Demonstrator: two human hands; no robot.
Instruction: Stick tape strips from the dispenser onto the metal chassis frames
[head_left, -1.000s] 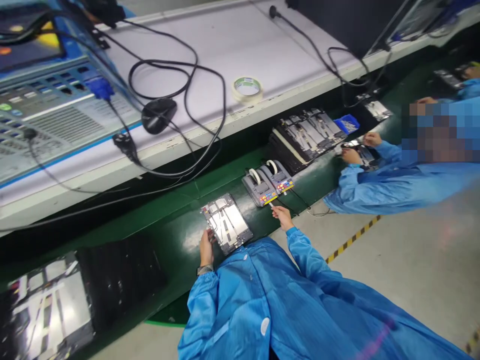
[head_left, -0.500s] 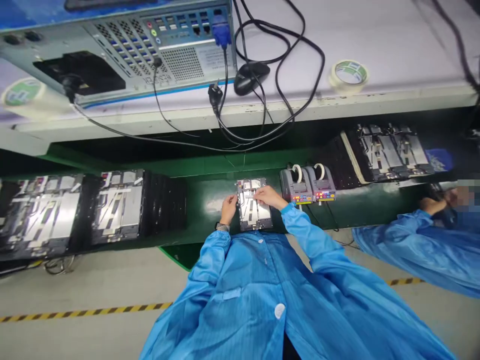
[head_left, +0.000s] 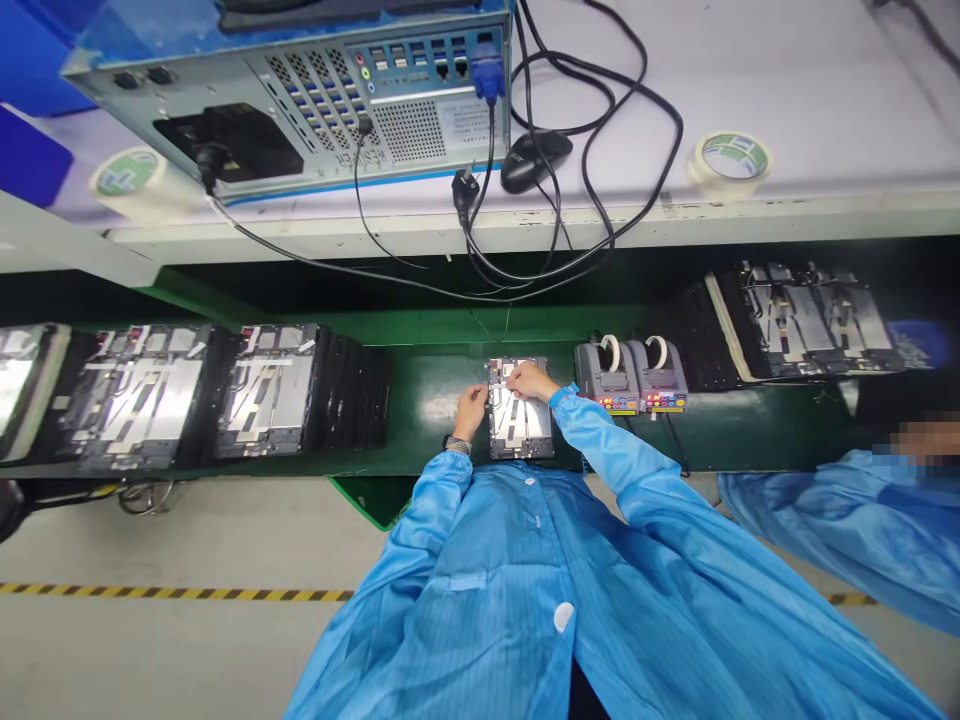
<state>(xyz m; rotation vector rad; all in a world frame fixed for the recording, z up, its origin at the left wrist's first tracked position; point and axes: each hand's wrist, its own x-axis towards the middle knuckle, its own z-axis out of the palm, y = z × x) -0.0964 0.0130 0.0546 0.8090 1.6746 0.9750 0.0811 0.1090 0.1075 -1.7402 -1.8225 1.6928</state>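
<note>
Two hands meet on one metal device frame (head_left: 519, 432) lying on the green conveyor belt (head_left: 435, 400): the left hand (head_left: 471, 412) grasps its edge, the right hand (head_left: 531, 380) lies open across its top. Two tape dispensers (head_left: 606, 378) sit just beside; a computer case (head_left: 300, 110) stands beyond.

Upper white table (head_left: 825, 100): computer case (head_left: 300, 110) lying on its side, rear ports facing up, black cables (head_left: 600, 240) looped beside it. Black mouse (head_left: 536, 160) and power plug (head_left: 465, 188) among the cables. Tape rolls (head_left: 731, 158) on both sides, one just beside the case.

Lower green table (head_left: 427, 400): stacks of metal-backed panels (head_left: 270, 390) on the left, another stack (head_left: 806, 320) on the right. Two tape dispensers (head_left: 630, 375) sit just right of a single flat panel (head_left: 521, 425).
</note>
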